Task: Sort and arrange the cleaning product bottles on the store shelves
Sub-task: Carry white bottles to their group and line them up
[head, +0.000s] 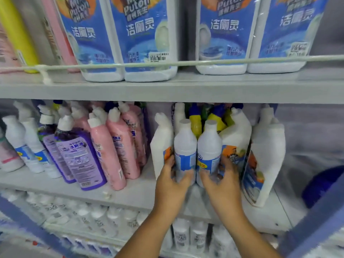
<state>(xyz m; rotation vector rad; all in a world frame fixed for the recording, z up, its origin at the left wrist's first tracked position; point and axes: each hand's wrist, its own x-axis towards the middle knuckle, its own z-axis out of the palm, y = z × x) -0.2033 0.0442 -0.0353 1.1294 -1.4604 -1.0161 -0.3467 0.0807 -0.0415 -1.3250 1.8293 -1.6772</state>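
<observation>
Two white round bottles with blue labels stand side by side on the middle shelf [130, 194]. My left hand [172, 181] grips the left white bottle [185, 144] low on its label. My right hand [223, 181] grips the right white bottle [209, 146] the same way. The two bottles touch each other. Behind them stand yellow bottles [195, 123] with blue caps. White angled-neck toilet cleaner bottles flank them, one on the left [161, 144] and others on the right [268, 149].
Pink bottles [119, 146] and purple bottles [81, 155] lean at the shelf's left. Large blue-labelled jugs [141, 34] fill the upper shelf behind a white cord [186, 63]. Rows of white bottles [96, 218] sit on the lower shelf. A blue frame post [316, 220] crosses the right corner.
</observation>
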